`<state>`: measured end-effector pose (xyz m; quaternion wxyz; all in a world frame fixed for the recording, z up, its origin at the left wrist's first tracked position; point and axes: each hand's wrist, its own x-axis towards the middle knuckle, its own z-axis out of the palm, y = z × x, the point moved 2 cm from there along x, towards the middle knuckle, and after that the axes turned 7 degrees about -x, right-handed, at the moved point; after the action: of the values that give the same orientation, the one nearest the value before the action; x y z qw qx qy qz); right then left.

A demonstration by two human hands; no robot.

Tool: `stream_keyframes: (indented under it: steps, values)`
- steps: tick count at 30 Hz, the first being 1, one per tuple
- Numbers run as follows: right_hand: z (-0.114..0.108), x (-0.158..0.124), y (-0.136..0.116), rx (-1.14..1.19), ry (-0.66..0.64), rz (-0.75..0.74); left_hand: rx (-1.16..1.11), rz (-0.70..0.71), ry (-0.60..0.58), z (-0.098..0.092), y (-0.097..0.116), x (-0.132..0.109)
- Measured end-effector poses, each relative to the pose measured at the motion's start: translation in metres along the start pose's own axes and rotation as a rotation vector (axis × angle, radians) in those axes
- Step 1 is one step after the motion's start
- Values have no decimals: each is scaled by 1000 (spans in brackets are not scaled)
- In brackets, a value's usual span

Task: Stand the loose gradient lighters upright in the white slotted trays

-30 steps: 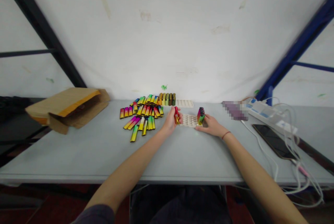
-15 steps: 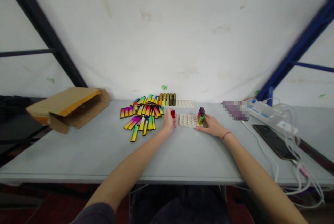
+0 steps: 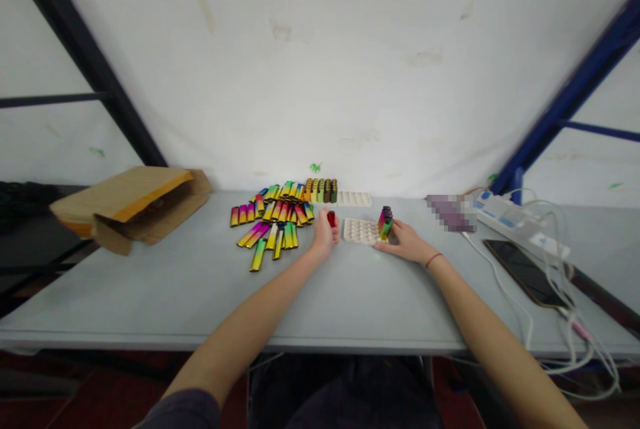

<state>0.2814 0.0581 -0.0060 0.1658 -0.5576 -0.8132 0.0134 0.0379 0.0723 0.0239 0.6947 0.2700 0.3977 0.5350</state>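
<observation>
My left hand (image 3: 325, 235) is closed in a fist around a red piece (image 3: 331, 218); only its end shows above my curled fingers, so I can't tell how the rest of it lies in my palm. The fist sits near the left edge of a white pocketed tray (image 3: 360, 231) but apart from it, around the middle of the bench (image 3: 350, 302) from side to side and nearer its far edge.

My right hand (image 3: 407, 241) (the one with a thin reddish band (image 3: 434, 259) at the wrist) is at the tray's right edge, just beside a short row of standing pieces (image 3: 384, 222), dark on top with pink and green below. My thumb reaches to the near right corner, spread away from the fingers; whether they press on the tray or on those pieces, I can't tell.

Left of my fist lies a loose pile of shiny, many-coloured pieces (image 3: 280, 212). By the bench's far edge stands a block of upright pieces (image 3: 321, 190), with a second white tray (image 3: 354, 199) directly to its right. An opened paper package (image 3: 125, 205) lies toward the far left corner, and a dark phone (image 3: 523, 269) near the right edge, beside a white power strip (image 3: 520, 225).
</observation>
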Motion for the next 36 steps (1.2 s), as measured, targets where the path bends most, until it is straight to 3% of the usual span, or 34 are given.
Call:
stream_keyframes:
  steps: [10, 17, 22, 28, 36]
  values:
    - [12, 6, 2, -79, 125, -6, 8, 36, 37, -1, 0, 1]
    - [17, 16, -4, 2, 93, -6, 27, 74, -71, 1, -3, 5]
    - [16, 16, -3, 11, 91, -33, 149, 337, -132, 2, -3, 3]
    - [16, 30, -14, 36, 79, -98, 344, 643, -174, 1, 12, -5]
    - [24, 36, -24, 53, 83, -86, 433, 556, -342, 7, 6, -10]
